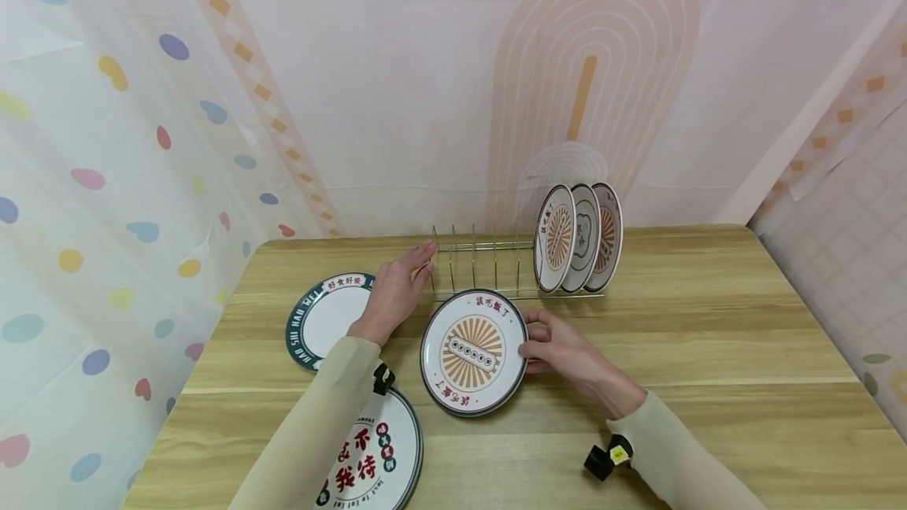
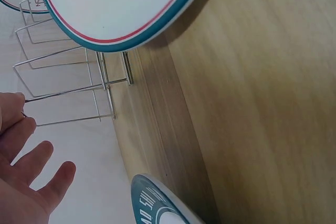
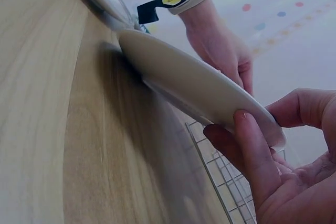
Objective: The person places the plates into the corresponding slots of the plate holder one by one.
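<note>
My right hand (image 1: 560, 349) grips a white plate (image 1: 473, 354) by its right rim. An orange sunburst and red characters decorate its face. The right wrist view shows the thumb on one side and fingers (image 3: 252, 148) on the pale underside; the plate is tilted above the table. At the left end of a wire dish rack (image 1: 496, 292), my left hand (image 1: 393, 290) pinches the end wire, its other fingers spread loosely in the left wrist view. Three plates stand on edge at the rack's right end, a sunburst plate (image 1: 555, 238) leftmost among them.
A green-rimmed plate (image 1: 333, 321) lies flat on the wooden table (image 1: 708, 352), partly behind the left hand. Nearer, a larger plate with red characters (image 1: 383, 455) is partly covered by the left sleeve. A patterned cloth (image 1: 397, 101) hangs behind the table.
</note>
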A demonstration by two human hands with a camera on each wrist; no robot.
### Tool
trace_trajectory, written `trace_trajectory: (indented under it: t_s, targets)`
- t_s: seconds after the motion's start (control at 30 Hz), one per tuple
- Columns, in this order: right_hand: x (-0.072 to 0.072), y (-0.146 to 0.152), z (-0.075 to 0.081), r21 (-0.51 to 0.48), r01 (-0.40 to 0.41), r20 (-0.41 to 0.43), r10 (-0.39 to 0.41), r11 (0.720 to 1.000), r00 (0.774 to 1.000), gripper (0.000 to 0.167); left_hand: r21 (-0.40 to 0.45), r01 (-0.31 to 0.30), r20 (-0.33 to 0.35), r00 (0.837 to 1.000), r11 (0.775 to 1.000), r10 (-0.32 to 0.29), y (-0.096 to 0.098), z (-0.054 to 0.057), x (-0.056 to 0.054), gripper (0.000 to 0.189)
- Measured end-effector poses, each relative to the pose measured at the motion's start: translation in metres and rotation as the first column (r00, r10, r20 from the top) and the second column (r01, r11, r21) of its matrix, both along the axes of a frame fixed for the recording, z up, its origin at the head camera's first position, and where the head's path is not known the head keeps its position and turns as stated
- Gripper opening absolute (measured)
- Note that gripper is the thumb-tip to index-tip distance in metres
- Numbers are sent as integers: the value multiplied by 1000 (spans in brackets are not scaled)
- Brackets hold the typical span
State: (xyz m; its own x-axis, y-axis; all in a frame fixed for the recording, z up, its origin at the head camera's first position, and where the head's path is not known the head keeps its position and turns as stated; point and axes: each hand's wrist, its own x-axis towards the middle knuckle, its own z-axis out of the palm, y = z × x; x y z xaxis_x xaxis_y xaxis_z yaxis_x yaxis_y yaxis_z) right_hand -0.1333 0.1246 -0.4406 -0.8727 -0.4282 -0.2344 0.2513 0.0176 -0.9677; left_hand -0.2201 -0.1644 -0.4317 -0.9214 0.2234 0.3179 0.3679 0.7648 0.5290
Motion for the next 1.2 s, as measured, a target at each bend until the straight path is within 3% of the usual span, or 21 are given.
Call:
trace_trajectory:
  t_s: [0.5,0.73,1.2]
  targets:
    - [10,11,11,-94,-13,-14,11,995,1000,73,-3,-5,14,1000,1000,5,0,0,1,39]
    - [15,15,17,-81,-7,-52,2,997,999,77,2,-7,14,1000,1000,6,1,1,0,40]
    - [20,30,33,-55,107,-100,-112,993,989,77,12,-1,9,1000,1000,1,3,1,-2,39]
